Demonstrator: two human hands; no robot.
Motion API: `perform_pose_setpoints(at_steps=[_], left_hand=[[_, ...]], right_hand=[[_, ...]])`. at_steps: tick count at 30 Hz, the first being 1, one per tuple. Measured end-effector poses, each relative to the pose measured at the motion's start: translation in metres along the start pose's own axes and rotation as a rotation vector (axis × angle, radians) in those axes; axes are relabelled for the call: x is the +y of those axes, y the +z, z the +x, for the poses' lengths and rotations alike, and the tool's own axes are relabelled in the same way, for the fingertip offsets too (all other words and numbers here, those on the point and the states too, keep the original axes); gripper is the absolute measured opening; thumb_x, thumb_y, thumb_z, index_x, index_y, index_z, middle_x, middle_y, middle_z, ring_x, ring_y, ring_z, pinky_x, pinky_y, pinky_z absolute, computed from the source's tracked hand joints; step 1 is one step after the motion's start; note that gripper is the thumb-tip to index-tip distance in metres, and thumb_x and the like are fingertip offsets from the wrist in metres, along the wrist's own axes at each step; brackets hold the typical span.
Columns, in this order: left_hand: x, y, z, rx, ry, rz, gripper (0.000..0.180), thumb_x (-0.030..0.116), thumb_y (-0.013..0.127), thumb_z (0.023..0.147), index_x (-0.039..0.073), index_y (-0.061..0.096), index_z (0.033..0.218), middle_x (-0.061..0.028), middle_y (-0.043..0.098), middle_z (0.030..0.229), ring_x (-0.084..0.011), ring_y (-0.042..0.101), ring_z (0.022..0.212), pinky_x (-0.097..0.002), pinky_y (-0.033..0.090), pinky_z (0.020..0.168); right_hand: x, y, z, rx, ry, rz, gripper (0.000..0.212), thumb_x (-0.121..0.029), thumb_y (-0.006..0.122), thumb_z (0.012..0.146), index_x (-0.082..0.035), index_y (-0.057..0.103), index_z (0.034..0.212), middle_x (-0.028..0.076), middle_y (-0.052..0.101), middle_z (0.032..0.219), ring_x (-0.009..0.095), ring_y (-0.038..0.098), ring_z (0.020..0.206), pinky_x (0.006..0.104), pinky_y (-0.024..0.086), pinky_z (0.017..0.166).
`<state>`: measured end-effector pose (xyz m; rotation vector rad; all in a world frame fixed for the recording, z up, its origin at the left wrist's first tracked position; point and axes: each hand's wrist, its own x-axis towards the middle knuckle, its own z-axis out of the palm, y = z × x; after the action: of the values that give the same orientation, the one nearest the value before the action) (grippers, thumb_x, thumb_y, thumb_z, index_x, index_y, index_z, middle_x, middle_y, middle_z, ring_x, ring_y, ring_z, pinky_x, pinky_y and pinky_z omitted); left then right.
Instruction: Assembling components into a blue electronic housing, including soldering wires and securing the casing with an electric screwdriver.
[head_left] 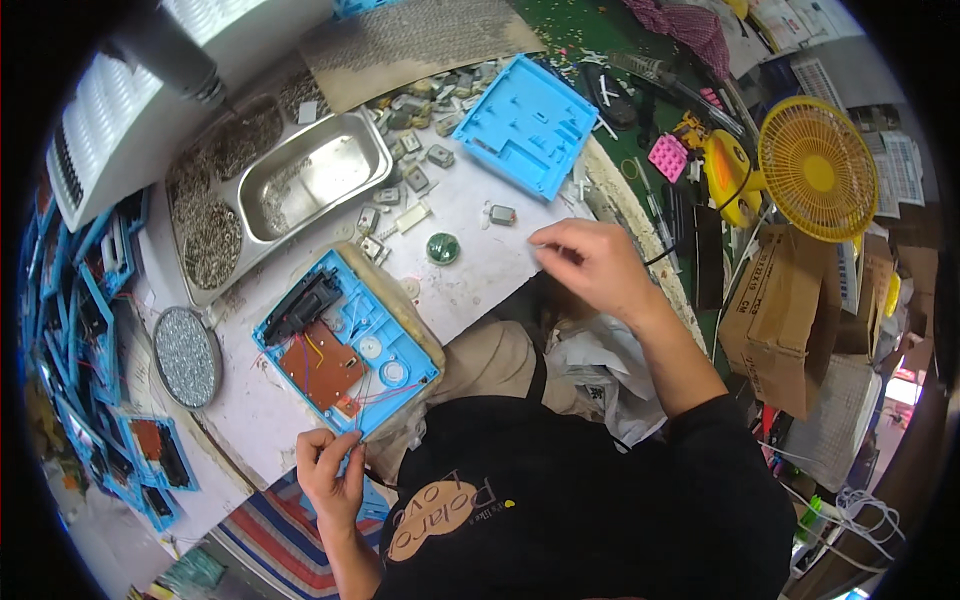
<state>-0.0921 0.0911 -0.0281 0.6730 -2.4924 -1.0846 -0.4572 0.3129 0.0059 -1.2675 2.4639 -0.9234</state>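
Observation:
My left hand [329, 478] is closed in a pinch at the near corner of a blue plastic housing [408, 335]. What its fingers hold, if anything, is too small to make out. Inside the housing are a brown circuit board [322, 368], a black plastic part [303, 303], white round pieces and thin red and blue wires. My right hand [600, 268] hovers by the table edge, thumb and forefinger apart, nothing visible in it. Closest to it lies a small grey motor [502, 215]. A round green-topped container [443, 249] stands left of that motor.
Motors [415, 178] are heaped beside a metal tray [378, 150] of small screws. A blue cover [545, 120] lies at the far side. Blue housings [110, 400] are stacked at left, near a round dish [187, 355]. A yellow fan [818, 170] and cartons [775, 310] stand right.

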Motion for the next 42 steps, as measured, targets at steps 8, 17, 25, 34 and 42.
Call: perform_pose_setpoints(at_steps=[8,17,25,34,42], left_hand=[[-0.002,-0.003,0.002,-0.021,0.055,0.011,0.032,-0.007,0.078,0.074,0.006,0.072,0.103,-0.0072,0.052,0.089,-0.0178,0.052,0.075,-0.0298,0.043,0.065],[0.001,-0.002,-0.002,0.003,0.047,0.016,0.033,-0.005,0.078,0.075,0.006,0.074,0.105,-0.0077,0.056,0.091,-0.0173,0.053,0.072,-0.0294,0.043,0.064],[0.001,-0.001,-0.001,0.003,0.015,0.007,0.035,-0.004,0.080,0.073,0.007,0.075,0.106,-0.0093,0.056,0.089,-0.0222,0.057,0.076,-0.0325,0.047,0.065],[-0.005,0.003,-0.004,0.038,0.041,-0.017,0.034,-0.004,0.080,0.073,0.007,0.075,0.106,-0.0090,0.056,0.088,-0.0218,0.057,0.074,-0.0323,0.046,0.063],[0.002,0.004,-0.003,0.043,0.033,-0.015,0.034,-0.004,0.080,0.074,0.008,0.075,0.106,-0.0090,0.058,0.089,-0.0223,0.058,0.076,-0.0325,0.047,0.064]], right_hand=[[0.020,-0.019,-0.025,0.093,0.159,-0.002,0.014,-0.012,0.071,0.089,-0.003,0.075,0.100,0.012,0.072,0.086,0.024,0.067,0.068,0.0334,0.052,0.063],[0.018,-0.005,-0.016,0.097,0.137,0.071,0.018,-0.012,0.073,0.089,-0.003,0.074,0.105,0.010,0.071,0.080,0.020,0.065,0.063,0.0320,0.051,0.061],[0.040,0.020,0.024,0.303,0.126,-0.008,0.030,-0.012,0.080,0.085,-0.003,0.073,0.113,0.009,0.071,0.075,0.015,0.067,0.065,0.0286,0.052,0.063],[0.017,-0.073,-0.006,0.542,-0.013,0.639,0.028,-0.002,0.070,0.096,0.004,0.067,0.124,0.017,0.076,0.096,0.023,0.075,0.079,0.0280,0.057,0.068],[0.009,-0.068,-0.008,0.464,-0.146,0.805,0.029,0.000,0.070,0.094,0.004,0.066,0.123,0.019,0.075,0.097,0.026,0.075,0.081,0.0306,0.058,0.069]])
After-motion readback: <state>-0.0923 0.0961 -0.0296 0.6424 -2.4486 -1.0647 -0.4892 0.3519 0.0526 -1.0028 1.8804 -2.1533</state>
